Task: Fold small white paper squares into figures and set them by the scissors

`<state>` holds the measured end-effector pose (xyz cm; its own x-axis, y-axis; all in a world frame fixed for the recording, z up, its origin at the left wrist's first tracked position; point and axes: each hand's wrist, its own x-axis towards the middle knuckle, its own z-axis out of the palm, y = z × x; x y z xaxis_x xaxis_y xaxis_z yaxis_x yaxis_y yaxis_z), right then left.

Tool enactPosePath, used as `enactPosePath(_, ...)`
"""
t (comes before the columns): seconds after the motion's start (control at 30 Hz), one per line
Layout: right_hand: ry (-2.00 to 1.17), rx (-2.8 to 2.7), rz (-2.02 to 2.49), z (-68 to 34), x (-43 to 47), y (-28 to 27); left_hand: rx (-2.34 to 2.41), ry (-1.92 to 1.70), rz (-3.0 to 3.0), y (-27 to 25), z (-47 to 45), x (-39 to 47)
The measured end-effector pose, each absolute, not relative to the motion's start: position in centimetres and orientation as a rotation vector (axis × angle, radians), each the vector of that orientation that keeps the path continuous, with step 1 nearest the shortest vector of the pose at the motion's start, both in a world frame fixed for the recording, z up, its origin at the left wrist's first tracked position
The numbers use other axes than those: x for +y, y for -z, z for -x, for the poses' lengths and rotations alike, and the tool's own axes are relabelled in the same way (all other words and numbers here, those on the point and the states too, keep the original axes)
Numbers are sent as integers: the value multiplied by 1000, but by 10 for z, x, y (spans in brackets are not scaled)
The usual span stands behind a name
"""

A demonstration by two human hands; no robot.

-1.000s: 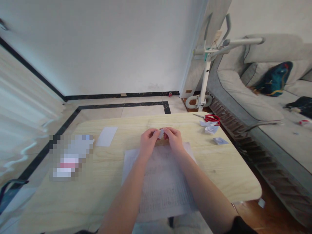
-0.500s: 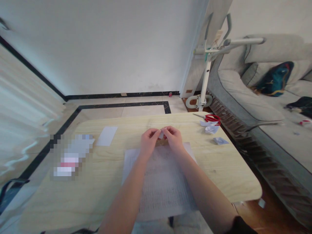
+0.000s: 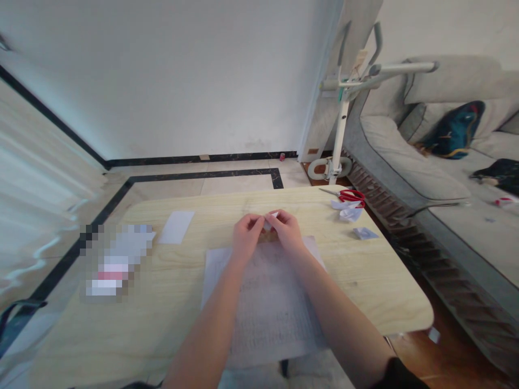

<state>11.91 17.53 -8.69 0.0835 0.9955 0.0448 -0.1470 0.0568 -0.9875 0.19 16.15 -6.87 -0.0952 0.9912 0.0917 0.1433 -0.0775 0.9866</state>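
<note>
A small piece of white paper (image 3: 269, 222) is pinched between my two hands above the table, mostly covered by the fingers. My left hand (image 3: 246, 233) grips its left side with thumb and fingertips. On the other side my right hand (image 3: 287, 229) closes on it, and a white corner shows above the thumb. Under my forearms lies a large printed sheet (image 3: 275, 308), reaching to the table's near edge. Whether the small paper is folded cannot be made out clearly.
On the pale wooden table (image 3: 365, 286), red-handled scissors (image 3: 352, 196) lie at the far right beside folded white papers (image 3: 350, 214) and another folded paper (image 3: 365, 233). A blank white sheet (image 3: 177, 227) and a blurred-out object (image 3: 121, 259) are on the left. A grey sofa (image 3: 421, 167) stands right.
My fingers have shifted slightly on the small paper, and more of its white corner shows by my right thumb. The view has moved a little; the other things stay put.
</note>
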Motion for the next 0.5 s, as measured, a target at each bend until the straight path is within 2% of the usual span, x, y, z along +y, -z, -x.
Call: enactPosePath(0.5,-1204,-1009,1069,-120,177,90,1378,-1288,-1282,66,-5,160)
